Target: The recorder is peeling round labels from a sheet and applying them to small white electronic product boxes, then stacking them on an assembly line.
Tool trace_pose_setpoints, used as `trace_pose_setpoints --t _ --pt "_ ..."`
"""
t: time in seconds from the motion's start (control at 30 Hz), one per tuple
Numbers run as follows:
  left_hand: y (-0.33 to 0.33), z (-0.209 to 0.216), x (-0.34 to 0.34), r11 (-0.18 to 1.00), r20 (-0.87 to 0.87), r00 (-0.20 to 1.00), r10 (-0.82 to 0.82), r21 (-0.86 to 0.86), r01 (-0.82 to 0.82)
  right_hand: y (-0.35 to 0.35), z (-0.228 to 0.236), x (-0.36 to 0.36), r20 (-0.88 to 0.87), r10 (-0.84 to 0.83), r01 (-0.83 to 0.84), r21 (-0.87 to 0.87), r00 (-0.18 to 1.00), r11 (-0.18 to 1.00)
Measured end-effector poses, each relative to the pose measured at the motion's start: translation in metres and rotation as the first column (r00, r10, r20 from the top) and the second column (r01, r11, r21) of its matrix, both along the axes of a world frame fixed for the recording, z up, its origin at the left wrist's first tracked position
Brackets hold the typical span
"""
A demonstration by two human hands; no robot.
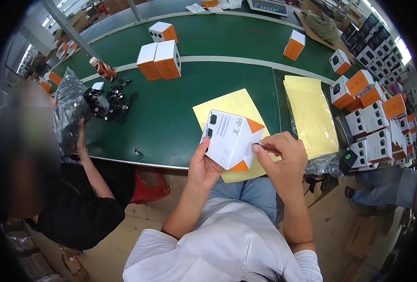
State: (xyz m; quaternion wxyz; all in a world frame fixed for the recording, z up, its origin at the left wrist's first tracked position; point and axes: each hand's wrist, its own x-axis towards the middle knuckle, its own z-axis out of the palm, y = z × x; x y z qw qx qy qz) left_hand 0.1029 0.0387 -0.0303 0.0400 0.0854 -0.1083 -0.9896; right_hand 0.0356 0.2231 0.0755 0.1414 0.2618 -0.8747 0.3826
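My left hand (204, 164) grips a white and orange cardboard box (227, 141) by its lower left side, tilted above a yellow sheet (241, 103) on the green table. Printed pictures of a dark device show on the box's face. My right hand (283, 162) is closed round a slim dark tool with a red part (268, 149). The tool's tip is at the box's right end, by the white flap between two orange corners. Its exact kind is hidden by my fingers.
Right of me lie a stack of yellow sheets (309, 113) and many piled boxes (373, 117). More boxes (159, 61) stand farther back. To the left, a person holds a clear plastic bag (70, 113) beside black cables (110, 103) and a bottle (103, 69).
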Motion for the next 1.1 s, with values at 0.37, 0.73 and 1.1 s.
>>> trace_pose_setpoints --t 0.37,0.73,1.1 --pt "0.004 0.000 0.002 1.000 0.019 1.000 -0.007 0.000 0.007 0.000 0.006 0.007 -0.277 0.003 0.069 0.248 0.961 0.966" --pt "0.009 -0.001 0.009 1.000 0.079 0.997 -0.018 -0.010 0.019 0.011 0.005 -0.002 -0.055 -0.035 0.048 0.252 0.998 0.966" --pt "0.042 0.082 -0.114 0.654 -0.062 0.996 -0.068 -0.756 -0.002 0.093 -0.077 0.011 0.659 0.411 0.201 -0.650 0.630 0.733"
